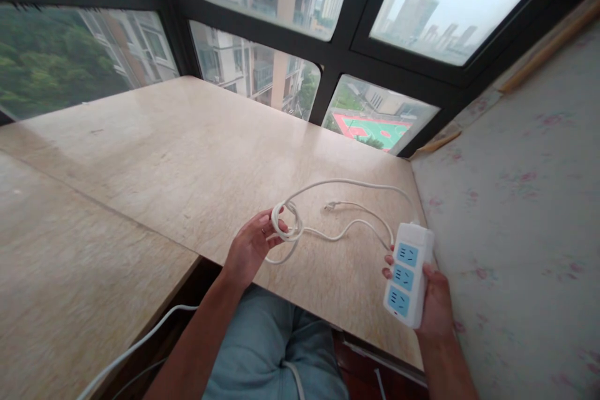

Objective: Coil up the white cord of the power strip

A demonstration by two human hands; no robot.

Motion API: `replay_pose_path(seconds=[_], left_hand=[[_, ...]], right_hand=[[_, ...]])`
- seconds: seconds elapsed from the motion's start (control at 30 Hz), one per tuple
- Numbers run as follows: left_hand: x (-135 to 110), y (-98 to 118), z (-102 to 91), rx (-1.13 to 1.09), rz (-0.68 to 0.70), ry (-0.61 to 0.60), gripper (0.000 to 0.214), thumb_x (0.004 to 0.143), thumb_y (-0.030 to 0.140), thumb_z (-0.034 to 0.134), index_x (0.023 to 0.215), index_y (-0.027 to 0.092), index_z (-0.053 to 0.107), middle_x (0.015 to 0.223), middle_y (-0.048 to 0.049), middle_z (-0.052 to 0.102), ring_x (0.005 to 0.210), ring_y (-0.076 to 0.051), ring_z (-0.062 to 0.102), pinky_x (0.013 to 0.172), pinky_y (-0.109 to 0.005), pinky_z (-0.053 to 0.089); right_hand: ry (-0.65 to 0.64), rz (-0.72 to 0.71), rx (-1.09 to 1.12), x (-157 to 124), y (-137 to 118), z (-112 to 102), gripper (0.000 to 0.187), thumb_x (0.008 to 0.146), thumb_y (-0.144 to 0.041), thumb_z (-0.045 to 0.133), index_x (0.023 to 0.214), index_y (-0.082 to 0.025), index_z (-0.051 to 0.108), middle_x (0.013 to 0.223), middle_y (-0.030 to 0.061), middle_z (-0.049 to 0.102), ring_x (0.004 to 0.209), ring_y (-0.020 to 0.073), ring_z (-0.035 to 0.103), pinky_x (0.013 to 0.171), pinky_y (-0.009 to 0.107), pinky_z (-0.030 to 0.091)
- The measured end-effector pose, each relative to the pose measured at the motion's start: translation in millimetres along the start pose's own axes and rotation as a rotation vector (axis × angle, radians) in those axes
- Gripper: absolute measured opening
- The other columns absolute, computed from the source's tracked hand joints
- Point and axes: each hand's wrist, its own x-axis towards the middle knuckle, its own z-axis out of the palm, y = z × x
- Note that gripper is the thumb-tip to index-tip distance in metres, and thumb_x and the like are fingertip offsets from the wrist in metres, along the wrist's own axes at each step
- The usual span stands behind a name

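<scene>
Cord and strip are being held as one piece: a single white plastic power strip (407,275), carrying three pale blue socket faces in a row, is lying upright in the right hand (435,306), whose palm is sitting behind the casing while its fingers are curling around the left edge and its thumb is pressing on the right edge. One white round cord (349,181) is leaving the strip's top end, arcing over the stone and running to the left hand (250,247), well apart from the strip. There it is forming a small coil (287,228) of a few loops, how many I cannot tell, and the left fingers are closing through and around that coil, pinching it. From the coil a slack length is trailing back toward the strip and ending in one white plug (330,205), which is lying loose on the beige marble windowsill (187,137) between the two hands. Both hands are hovering over the sill's near edge, above the person's blue jeans (267,350). A second white cable (135,347) is hanging below the sill at the lower left. Black-framed window panes (262,69) are rising behind, and a floral papered wall (525,200) is standing to the right.
</scene>
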Motion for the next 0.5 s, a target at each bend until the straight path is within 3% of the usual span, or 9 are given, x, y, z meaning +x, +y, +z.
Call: replay_pose_path(seconds=[0.13,0.33,0.43,0.5], left_hand=[[0,0,2.8,0.126,-0.013,0.054,0.035,0.071,0.027,0.074,0.104,0.014,0.07,0.079,-0.0049,0.069,0.077,-0.017,0.064,0.075,-0.031,0.052],[7,-20,1.1,0.262,0.008,0.07,0.059,0.07,0.028,0.077,0.125,0.019,0.058,0.078,-0.0009,0.067,0.069,-0.014,0.064,0.067,-0.028,0.053],[15,-34,0.0,0.316,0.017,0.086,0.061,0.067,0.032,0.079,0.122,0.014,0.058,0.077,-0.002,0.069,0.063,-0.015,0.066,0.064,-0.028,0.053],[19,-42,0.5,0.316,0.007,0.083,0.062,0.066,0.032,0.08,0.12,0.013,0.057,0.079,-0.0036,0.07,0.064,-0.017,0.068,0.061,-0.029,0.053]], right_hand=[[-0.081,0.012,-0.172,-8,4,-25,0.042,0.07,-0.048,0.069,0.103,-0.021,0.07,0.092,0.0091,0.07,0.078,0.022,0.065,0.066,0.032,0.054],[-0.392,-0.034,-0.52,-21,-5,-46,0.051,0.074,-0.051,0.071,0.116,-0.024,0.065,0.086,0.0093,0.073,0.07,0.0225,0.066,0.065,0.035,0.054],[-0.499,-0.096,-0.719,-22,-1,-40,0.062,0.075,-0.046,0.072,0.132,-0.025,0.056,0.109,0.0123,0.071,0.091,0.0271,0.068,0.079,0.04,0.055],[-0.52,-0.163,-0.825,-17,6,-32,0.062,0.076,-0.042,0.072,0.134,-0.025,0.055,0.13,0.0133,0.062,0.114,0.0301,0.061,0.096,0.044,0.049]])
